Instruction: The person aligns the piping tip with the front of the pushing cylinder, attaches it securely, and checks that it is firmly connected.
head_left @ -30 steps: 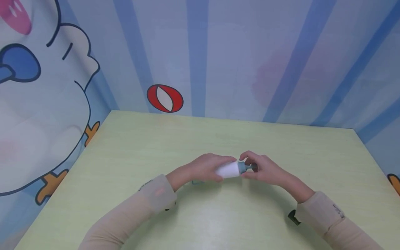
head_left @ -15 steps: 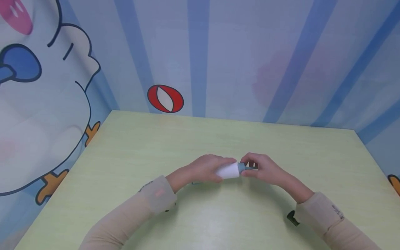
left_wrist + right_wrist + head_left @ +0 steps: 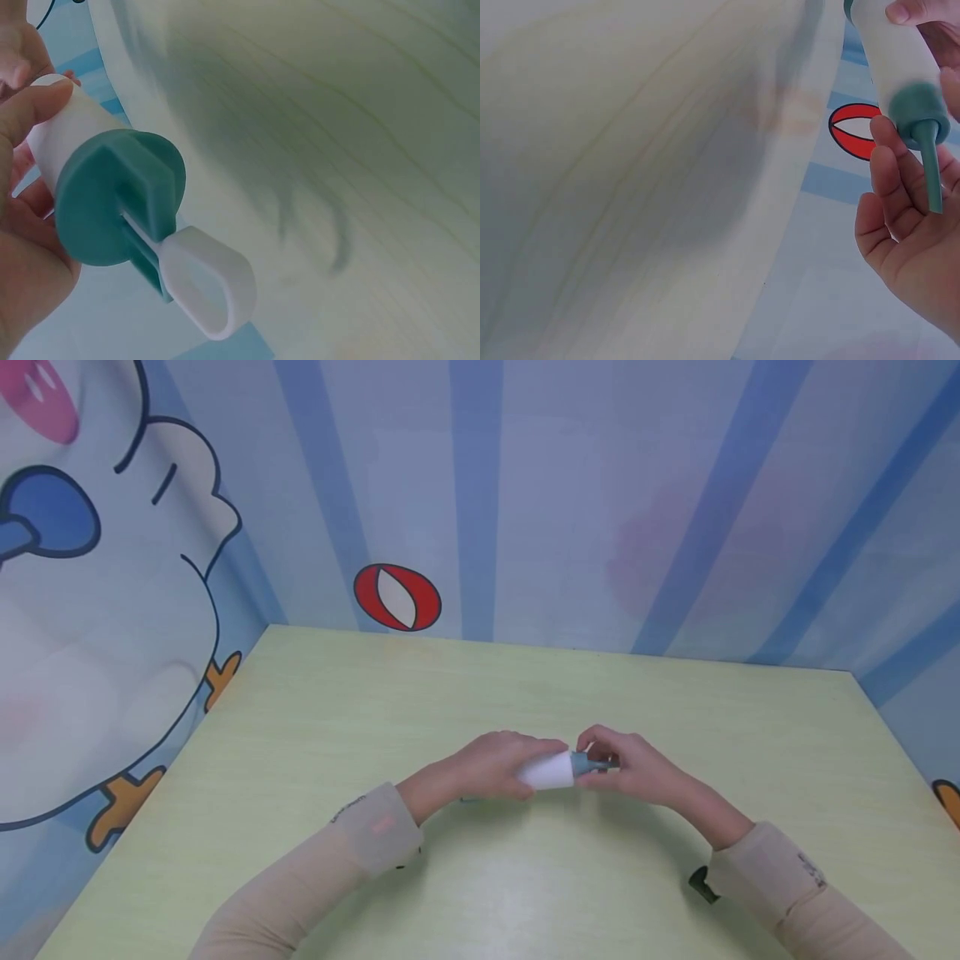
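My left hand [image 3: 495, 764] grips a white cylindrical bottle [image 3: 547, 771], which lies sideways just above the table. At its right end is a teal cap [image 3: 581, 764] with a thin spout [image 3: 931, 172]. The fingertips of my right hand [image 3: 633, 768] pinch this cap, and the spout extends toward the palm. The left wrist view shows the bottle's other end, a round teal base [image 3: 90, 202] with a raised bracket and a white loop [image 3: 240, 277]. My left palm covers much of the bottle in the head view.
A pale yellow-green table [image 3: 375, 693] lies beneath both hands. Behind it rises a blue striped backdrop [image 3: 562, 510] with a printed red and white oval [image 3: 427, 602]. A printed cartoon figure [image 3: 90, 635] covers the left wall.
My right fingers shift slightly around the teal cap, bending and straightening a little. The left hand and the bottle stay almost in place.
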Demonstrator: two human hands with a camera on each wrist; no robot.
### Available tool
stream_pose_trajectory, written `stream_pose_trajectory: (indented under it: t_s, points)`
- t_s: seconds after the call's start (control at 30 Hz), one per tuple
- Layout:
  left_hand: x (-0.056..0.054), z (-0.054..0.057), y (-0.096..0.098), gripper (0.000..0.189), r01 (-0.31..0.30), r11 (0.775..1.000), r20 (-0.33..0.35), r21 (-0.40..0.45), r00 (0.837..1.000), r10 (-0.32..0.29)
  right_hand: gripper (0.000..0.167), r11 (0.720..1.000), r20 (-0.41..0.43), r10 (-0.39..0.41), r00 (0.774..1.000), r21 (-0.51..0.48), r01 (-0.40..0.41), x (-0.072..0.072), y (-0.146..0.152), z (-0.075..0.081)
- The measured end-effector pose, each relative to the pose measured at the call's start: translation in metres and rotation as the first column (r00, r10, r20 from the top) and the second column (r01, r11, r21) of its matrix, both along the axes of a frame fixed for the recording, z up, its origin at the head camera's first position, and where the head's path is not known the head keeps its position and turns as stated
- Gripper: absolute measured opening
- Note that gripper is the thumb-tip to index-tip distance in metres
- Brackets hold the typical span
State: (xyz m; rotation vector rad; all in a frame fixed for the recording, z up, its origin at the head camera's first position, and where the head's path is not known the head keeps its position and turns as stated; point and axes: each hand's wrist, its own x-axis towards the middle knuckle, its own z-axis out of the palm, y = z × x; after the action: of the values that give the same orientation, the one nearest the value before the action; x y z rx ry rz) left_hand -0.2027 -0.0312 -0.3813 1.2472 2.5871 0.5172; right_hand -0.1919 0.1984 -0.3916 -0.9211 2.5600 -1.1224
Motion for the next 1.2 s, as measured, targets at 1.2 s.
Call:
stream_pose_trajectory:
  t_s: [1.2]
  points:
    - [0.0024, -0.0053, 0.0003, 0.063, -0.01, 1.0, -0.032, 0.011, 0.999, 0.011, 0.029, 0.998, -0.058, -0.041, 0.997, -0.042, 0.039, 0.0061, 0.0011, -0.0022]
